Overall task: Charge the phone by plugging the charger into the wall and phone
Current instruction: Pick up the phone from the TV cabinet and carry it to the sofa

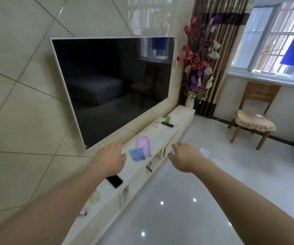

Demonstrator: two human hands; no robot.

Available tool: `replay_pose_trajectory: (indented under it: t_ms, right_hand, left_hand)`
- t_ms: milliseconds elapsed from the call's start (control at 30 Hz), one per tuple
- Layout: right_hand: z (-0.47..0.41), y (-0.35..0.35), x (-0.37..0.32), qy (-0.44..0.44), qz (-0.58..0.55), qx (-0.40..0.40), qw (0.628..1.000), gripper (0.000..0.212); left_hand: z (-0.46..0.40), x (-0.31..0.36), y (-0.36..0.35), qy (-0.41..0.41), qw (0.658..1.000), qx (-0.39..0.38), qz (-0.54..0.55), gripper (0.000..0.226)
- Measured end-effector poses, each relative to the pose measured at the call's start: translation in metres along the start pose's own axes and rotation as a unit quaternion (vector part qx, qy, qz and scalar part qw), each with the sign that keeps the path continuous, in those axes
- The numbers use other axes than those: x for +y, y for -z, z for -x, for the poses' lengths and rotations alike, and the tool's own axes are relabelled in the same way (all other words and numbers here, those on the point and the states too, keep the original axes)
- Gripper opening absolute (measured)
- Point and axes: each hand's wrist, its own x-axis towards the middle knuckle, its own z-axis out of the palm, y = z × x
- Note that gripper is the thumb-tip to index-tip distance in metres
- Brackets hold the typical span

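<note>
A black phone point(114, 181) lies flat on the long cream TV cabinet point(160, 137), just below my left wrist. A thin black cable end point(149, 167) hangs over the cabinet's front edge to the right of the phone. My left hand point(109, 159) hovers palm down over the cabinet top beside the TV's lower corner, fingers relaxed and holding nothing. My right hand point(185, 156) is stretched out in front of the cabinet over the floor, fingers loosely spread, also holding nothing. No wall socket or charger block shows.
A large dark TV point(114, 85) hangs on the tiled wall. On the cabinet lie a pink cloth point(144, 145), a blue cloth point(137, 154), a black remote point(167, 124) and a green cup point(168, 118). A flower vase point(190, 100) stands at its far end, a wooden chair point(254, 119) by the window.
</note>
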Motion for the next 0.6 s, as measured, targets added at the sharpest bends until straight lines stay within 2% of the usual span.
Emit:
replay_pose_trajectory:
  t_ms: [267,467,600]
  right_hand:
    - [-0.107,-0.037,-0.014,-0.015,-0.042,-0.052,0.998,0.049]
    - [-0.174,-0.076,-0.011,-0.014,-0.059,-0.102,0.993,0.053]
    - [-0.22,-0.116,-0.004,-0.003,-0.071,-0.143,0.987,0.053]
  left_hand:
    - [-0.105,-0.05,-0.04,0.04,0.997,-0.041,0.058,0.04]
    - [-0.163,-0.059,-0.091,0.088,0.985,-0.094,0.114,0.055]
    - [-0.19,-0.064,-0.134,0.111,0.974,-0.112,0.166,0.054]
